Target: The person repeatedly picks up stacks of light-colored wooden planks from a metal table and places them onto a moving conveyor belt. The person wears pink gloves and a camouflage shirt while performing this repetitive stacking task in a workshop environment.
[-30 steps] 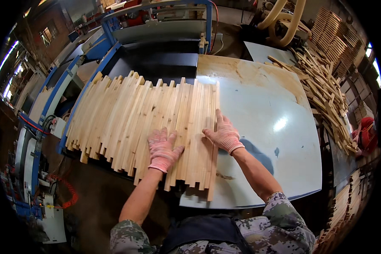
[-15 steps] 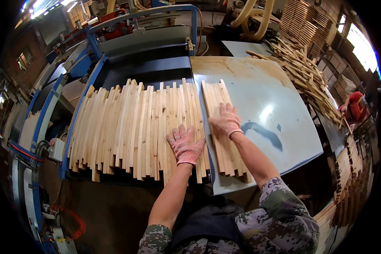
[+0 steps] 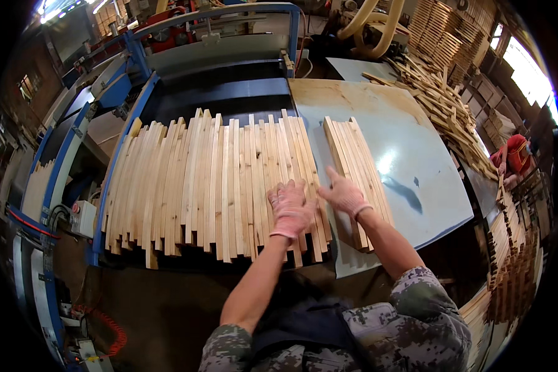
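Workshop clutter is crowding every side, with one blue-posted frame (image 3: 293,38) spanning the far end, one loose heap of wood (image 3: 446,121) sprawling at the right, and one co-worker in red (image 3: 518,155) bending beyond it. Up front, two groups of pale wooden strips are sharing the limelight! One big row (image 3: 192,186) is lying side by side across the dark bed (image 3: 220,93), well over twenty strips, packed too tightly for an exact count. One small bundle (image 3: 367,170), four or five strips by the look of it, is sitting apart on the pale worktop (image 3: 415,139), a narrow gap setting it off as its own group. And the hands, both gloved in pink! The left hand (image 3: 291,211) is resting open, fingers spreading over the row's right portion, probably to steady those strips. The right hand (image 3: 345,195) is also opening its fingers, gripping nothing, thumb pointing towards its partner; it's hovering or resting at the bundle's left edge, and contact is impossible to tell. Strip ends are jutting unevenly at both edges of the row, perhaps because the lengths are varying, while the long sides are lining up closely, presumably for compactness.
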Available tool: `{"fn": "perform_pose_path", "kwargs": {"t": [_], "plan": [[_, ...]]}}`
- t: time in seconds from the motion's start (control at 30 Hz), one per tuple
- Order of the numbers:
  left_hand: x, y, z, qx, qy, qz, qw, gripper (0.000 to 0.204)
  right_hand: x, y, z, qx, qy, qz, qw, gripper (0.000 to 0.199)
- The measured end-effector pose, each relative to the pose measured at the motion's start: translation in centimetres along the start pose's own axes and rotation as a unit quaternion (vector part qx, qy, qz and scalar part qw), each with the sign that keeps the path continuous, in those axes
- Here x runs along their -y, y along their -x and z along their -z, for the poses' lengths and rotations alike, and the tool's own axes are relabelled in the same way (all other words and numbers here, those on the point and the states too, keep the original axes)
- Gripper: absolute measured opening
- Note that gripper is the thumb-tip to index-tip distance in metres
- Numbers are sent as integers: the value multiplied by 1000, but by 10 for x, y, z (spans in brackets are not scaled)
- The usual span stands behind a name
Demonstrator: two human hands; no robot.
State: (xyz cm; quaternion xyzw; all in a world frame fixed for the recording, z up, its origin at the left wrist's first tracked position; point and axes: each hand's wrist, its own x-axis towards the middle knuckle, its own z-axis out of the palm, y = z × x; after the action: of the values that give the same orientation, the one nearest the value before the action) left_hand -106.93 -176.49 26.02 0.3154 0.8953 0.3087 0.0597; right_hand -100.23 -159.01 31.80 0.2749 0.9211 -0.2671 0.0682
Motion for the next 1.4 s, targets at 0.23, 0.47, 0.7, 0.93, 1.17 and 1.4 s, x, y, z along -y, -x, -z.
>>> {"fn": "perform_pose_path", "kwargs": {"t": [0.23, 0.47, 0.7, 0.93, 1.17, 1.4], "plan": [[150, 101, 162, -167, 381, 68, 907, 39, -15, 110, -46, 12, -128, -53, 990, 92], [288, 154, 266, -367, 242, 172, 881, 47, -10, 103, -75, -50, -377, -119, 917, 95], [423, 159, 399, -386, -369, 216, 817, 80, -2, 105, -73, -156, -142, -13, 977, 78], [525, 192, 452, -234, -403, 369, 804, 85, 28, 83, -51, -291, 98, 127, 943, 70], [462, 172, 435, -207, -364, 375, 827, 88, 7, 179, -47, -339, 134, 67, 929, 68], [494, 214, 448, -219, -296, 302, 879, 85, -51, 184, -101, -315, 159, -57, 934, 68]]}}
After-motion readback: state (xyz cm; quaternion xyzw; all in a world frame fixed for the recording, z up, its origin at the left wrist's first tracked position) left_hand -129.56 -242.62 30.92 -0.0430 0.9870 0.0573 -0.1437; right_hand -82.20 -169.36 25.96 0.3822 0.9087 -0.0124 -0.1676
